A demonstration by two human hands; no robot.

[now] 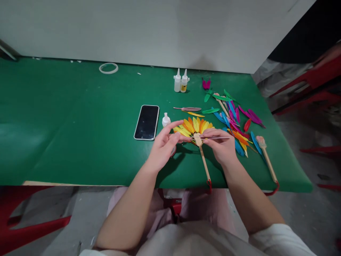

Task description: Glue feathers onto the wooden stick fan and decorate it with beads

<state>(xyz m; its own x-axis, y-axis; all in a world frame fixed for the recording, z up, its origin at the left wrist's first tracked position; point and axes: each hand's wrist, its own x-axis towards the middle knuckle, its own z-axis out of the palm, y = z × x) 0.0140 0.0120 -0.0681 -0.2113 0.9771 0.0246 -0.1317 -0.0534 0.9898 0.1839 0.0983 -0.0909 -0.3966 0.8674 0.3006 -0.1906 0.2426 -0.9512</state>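
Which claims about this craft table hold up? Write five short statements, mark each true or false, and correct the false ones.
1. The right hand holds metal tweezers. True.
2. The smartphone lies to the right of the feather fan. False: the smartphone lies to the left of the feather fan.
3. Two nozzle bottles stand upright side by side near the pale partition. True.
4. The feathers fixed on the feather fan are blue and purple. False: they are yellow and orange.
5. The wooden handle of the feather fan has a red cord at its lower end. True.
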